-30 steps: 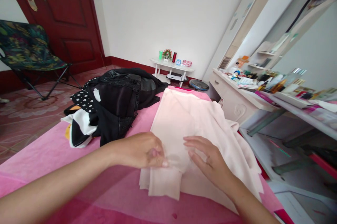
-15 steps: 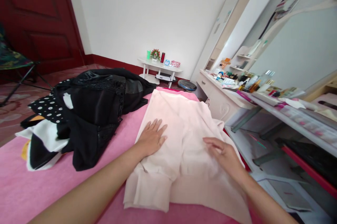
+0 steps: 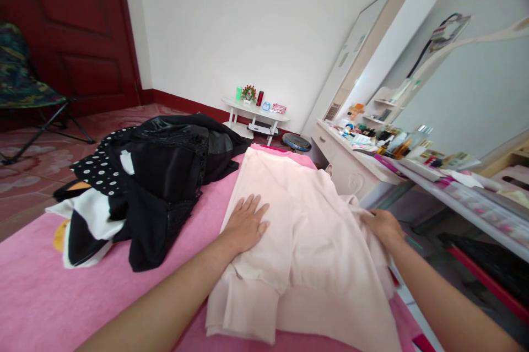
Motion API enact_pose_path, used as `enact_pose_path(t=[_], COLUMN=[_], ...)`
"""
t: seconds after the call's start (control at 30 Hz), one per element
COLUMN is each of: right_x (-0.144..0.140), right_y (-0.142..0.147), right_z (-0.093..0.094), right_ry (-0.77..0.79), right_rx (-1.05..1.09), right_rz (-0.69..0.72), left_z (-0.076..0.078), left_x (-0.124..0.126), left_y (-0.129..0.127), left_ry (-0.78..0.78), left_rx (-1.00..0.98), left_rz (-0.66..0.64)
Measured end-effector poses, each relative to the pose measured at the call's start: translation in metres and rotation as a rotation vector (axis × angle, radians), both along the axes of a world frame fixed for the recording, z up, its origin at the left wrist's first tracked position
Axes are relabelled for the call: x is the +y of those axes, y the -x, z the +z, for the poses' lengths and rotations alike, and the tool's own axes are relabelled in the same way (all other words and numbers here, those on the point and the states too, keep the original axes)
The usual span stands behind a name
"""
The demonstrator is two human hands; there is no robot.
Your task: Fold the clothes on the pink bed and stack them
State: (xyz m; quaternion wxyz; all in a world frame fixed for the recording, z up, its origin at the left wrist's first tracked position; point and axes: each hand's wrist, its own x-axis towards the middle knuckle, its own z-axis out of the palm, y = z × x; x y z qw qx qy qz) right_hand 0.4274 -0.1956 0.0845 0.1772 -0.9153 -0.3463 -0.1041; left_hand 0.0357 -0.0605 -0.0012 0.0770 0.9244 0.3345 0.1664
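A pale pink sweatshirt [image 3: 314, 231] lies spread on the pink bed cover [image 3: 37, 275], one sleeve folded over the body with its cuff near me. My left hand [image 3: 247, 224] rests flat on the folded sleeve, fingers spread. At the garment's right edge, my right hand [image 3: 382, 226] pinches the fabric of the other sleeve, which is bunched and slightly raised there. The fingertips of that hand are partly hidden by the cloth.
Dark clothes [image 3: 165, 176] are heaped on the bed's left side. A dressing table [image 3: 347, 159] crowded with bottles stands close on the right. Farther back are a small white table [image 3: 256, 109], a round stool [image 3: 296, 142] and a folding chair [image 3: 28, 87].
My right hand has moved right from above the sweatshirt to its edge and taken hold of the sleeve. My left hand stays flat on the garment. The view has shifted slightly.
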Motion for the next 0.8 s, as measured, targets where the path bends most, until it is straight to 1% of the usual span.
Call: enact_pose_path(t=[0.07,0.13,0.17,0.2,0.23,0.27,0.3,0.33,0.37,0.4,0.43,0.47,0.5,0.57,0.67,0.73,0.8], right_x=[0.013,0.031,0.042,0.051,0.059,0.064,0.066,0.065,0.059,0.051,0.040,0.028,0.016,-0.009,-0.045,-0.070,-0.095], right_y=[-0.001,0.011,0.025,0.045,0.071,0.101,0.133,0.165,0.195,0.219,0.236,0.246,0.248,0.234,0.193,0.171,0.158], right_z=[0.041,0.087,0.108,0.128,0.145,0.158,0.167,0.172,0.172,0.168,0.158,0.145,0.128,0.088,0.028,-0.003,-0.023], right_ry=[-0.074,-0.157,-0.197,-0.232,-0.323,-0.370,-0.373,-0.329,-0.311,-0.239,-0.215,-0.167,-0.119,-0.031,0.090,0.173,0.226], right_rx=[-0.028,-0.092,-0.131,-0.166,-0.204,-0.194,-0.154,-0.111,-0.096,-0.109,-0.125,-0.104,-0.076,-0.020,-0.004,-0.001,-0.028], right_rz=[-0.101,-0.144,-0.132,-0.049,0.121,0.336,0.568,0.830,1.019,1.142,1.209,1.230,1.220,1.115,0.876,0.728,0.636], left_z=[0.001,0.003,0.003,0.005,0.006,0.008,0.010,0.013,0.016,0.018,0.020,0.022,0.023,0.023,0.020,0.018,0.016], left_x=[0.000,-0.001,-0.001,-0.001,-0.001,-0.002,-0.003,-0.004,-0.005,-0.006,-0.008,-0.009,-0.009,-0.008,-0.005,-0.002,0.000], left_y=[0.001,0.004,0.006,0.008,0.011,0.013,0.016,0.018,0.020,0.022,0.023,0.024,0.024,0.024,0.022,0.020,0.017], left_ry=[0.008,0.016,0.020,0.024,0.028,0.031,0.033,0.031,0.026,0.015,0.000,-0.016,-0.030,-0.048,-0.054,-0.068,-0.088], left_rx=[-0.026,-0.069,-0.101,-0.144,-0.202,-0.270,-0.342,-0.408,-0.460,-0.493,-0.512,-0.522,-0.528,-0.542,-0.523,-0.447,-0.333], left_rz=[-0.006,-0.018,-0.030,-0.055,-0.091,-0.142,-0.206,-0.276,-0.348,-0.411,-0.462,-0.498,-0.514,-0.495,-0.362,-0.220,-0.061])
